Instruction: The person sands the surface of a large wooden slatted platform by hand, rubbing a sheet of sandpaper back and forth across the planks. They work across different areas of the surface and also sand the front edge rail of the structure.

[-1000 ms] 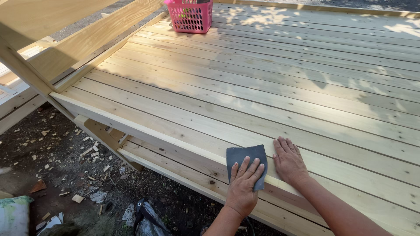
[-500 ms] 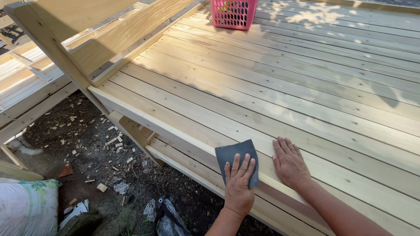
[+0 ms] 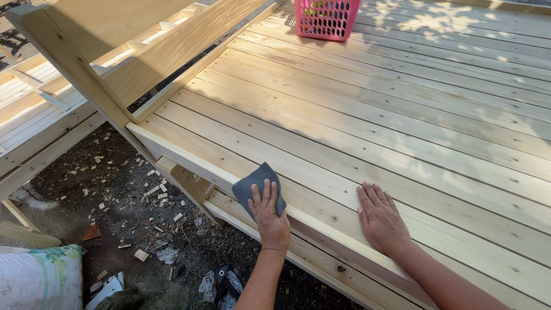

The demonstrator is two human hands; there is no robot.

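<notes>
Sanding sheet (image 3: 256,185): dark grey, thin, square; found at lower centre of the frame, laid over the front edge of the wooden deck (image 3: 367,115). Judged light, limp and gritty, unlikely to slip; best pressed flat under the palm or pinched at a free corner. Left hand (image 3: 270,213): fingers spread, pressed flat on the sheet. Right hand (image 3: 380,218): flat, fingers together, on bare boards. Pink basket (image 3: 327,17): upper centre.
</notes>
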